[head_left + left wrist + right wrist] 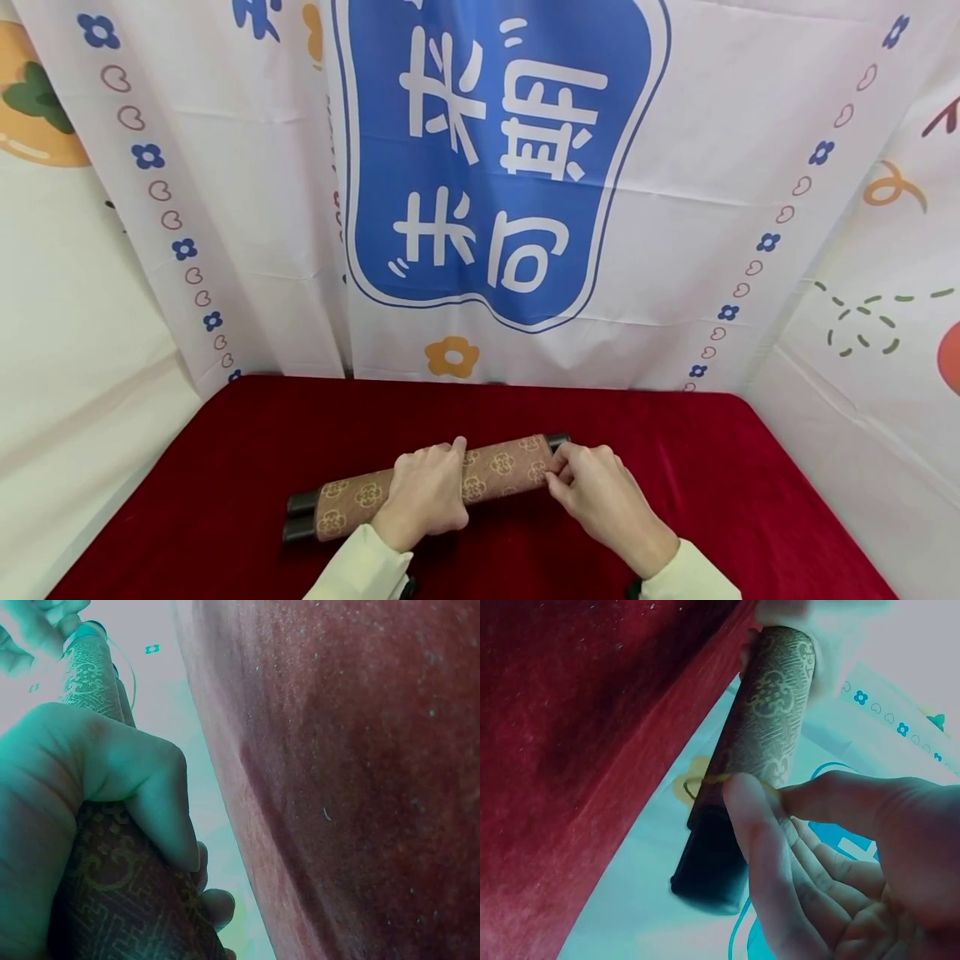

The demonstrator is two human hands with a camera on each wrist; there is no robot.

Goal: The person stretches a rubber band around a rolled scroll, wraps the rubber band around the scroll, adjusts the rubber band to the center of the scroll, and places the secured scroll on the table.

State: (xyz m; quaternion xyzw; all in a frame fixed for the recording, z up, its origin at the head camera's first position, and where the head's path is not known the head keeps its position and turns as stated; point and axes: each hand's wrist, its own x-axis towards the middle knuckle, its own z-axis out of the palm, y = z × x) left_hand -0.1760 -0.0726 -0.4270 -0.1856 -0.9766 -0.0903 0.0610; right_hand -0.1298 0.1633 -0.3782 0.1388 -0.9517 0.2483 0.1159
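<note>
A rolled scroll (pixel 506 468) in brown brocade with gold flower patterns is held slantwise over a red cloth. Two black roller ends (pixel 302 517) stick out at its left, and a black end (pixel 709 859) shows at its right. My left hand (pixel 429 490) grips the scroll around its middle, fingers curled round it in the left wrist view. At the right end, my right hand (pixel 603 493) pinches a thin yellow cord (pixel 718 778) between thumb and forefinger. Part of that cord loops across the brocade; the rest is hidden behind my fingers.
Red velvet-like cloth (pixel 720 483) covers the table. Behind it hangs a white curtain (pixel 660 250) with a blue printed sign, and white printed sheets (pixel 82 350) close off both sides.
</note>
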